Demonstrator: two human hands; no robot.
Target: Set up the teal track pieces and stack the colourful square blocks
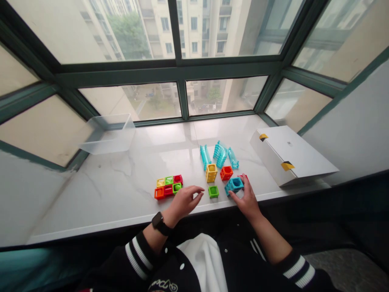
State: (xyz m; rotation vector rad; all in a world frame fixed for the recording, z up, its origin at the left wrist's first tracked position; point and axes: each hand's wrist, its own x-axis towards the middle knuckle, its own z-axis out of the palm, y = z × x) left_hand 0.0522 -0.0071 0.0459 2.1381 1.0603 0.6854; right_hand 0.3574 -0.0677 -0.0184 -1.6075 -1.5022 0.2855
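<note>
My right hand (247,200) has its thumb and a finger around a blue hollow toy block (234,185) near the front of the sill. A red piece (244,177) shows only in part behind those fingers. My left hand (186,201) holds nothing; its thumb and fingers are apart, pointing toward a small green block (213,192). Beside my left hand sits a joined group of red, orange, yellow and green blocks (168,187). A yellow block (211,173) and an orange-red block (226,173) stand behind the green one.
Translucent turquoise track pieces (220,154) lie behind the blocks. At the back left stands a clear plastic bin (111,140). A white box (291,152) with yellow-and-black tabs is on the right. Windows border the marble-patterned sill (91,194), whose front edge runs before me.
</note>
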